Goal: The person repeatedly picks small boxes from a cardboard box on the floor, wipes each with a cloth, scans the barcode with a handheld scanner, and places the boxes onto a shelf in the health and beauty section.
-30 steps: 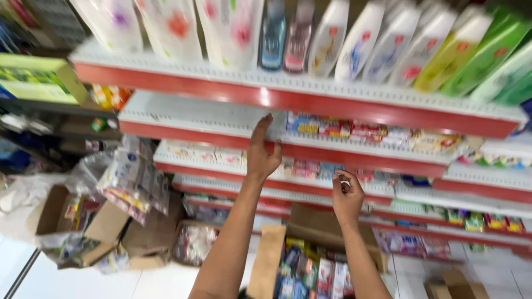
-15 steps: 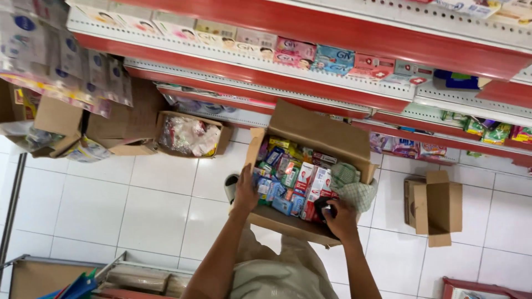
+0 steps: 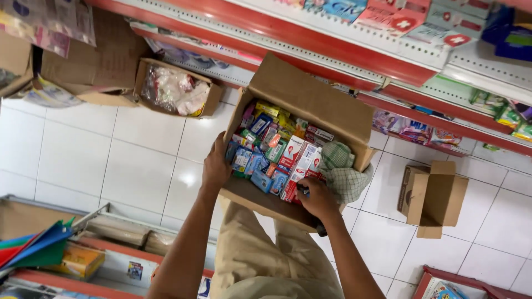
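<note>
Cardboard box [image 3: 310, 105] | left hand [image 3: 216, 166] fingers grip rim | right hand [image 3: 317, 198] fingers curled, grasp unclear

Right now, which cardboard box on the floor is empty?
The small open box at right, under the shelves; the others hold packets, and both hands grip the full one.

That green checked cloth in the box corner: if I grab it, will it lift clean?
Probably floppy: the checked cloth lies bunched and drapes over the cardboard box rim. Likely light. It may drag against small packets beside it, near the right hand.

cardboard box [image 3: 310, 105] | open, tilted | full of small colourful packets [image 3: 271, 149]
</note>
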